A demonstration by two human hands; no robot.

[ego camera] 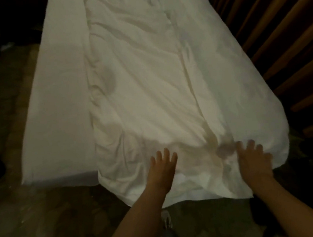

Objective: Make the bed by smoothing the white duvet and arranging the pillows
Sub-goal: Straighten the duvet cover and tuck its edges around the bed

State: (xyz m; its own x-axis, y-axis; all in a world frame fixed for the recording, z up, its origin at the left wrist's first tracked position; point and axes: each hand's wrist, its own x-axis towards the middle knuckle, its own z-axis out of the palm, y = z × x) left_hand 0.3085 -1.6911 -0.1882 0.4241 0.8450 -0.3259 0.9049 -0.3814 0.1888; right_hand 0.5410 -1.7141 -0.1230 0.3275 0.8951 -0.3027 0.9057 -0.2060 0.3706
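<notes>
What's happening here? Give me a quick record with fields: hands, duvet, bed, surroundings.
left hand: left hand flat, fingers spread, on the duvet's near end
right hand: right hand flat on the duvet, motion-blurred
duvet: white duvet creased, lying off-centre toward the right
bed: bare mattress sheet exposed on the left
surroundings: brown curtain at right
pillows: none visible

The duvet (149, 85) is white all over, with soft grey shadows in its folds and a faint yellow tint near the bottom middle. It has no pattern. Beside it, the bare strip of the bed (60, 99) is white too, plain and smooth. The curtain (284, 39) is orange-brown with dark stripes of shadow between its folds. The floor (38, 221) is a dull brown-green with lighter blotches. A shoe (166, 220) shows a bit of pale grey.
</notes>
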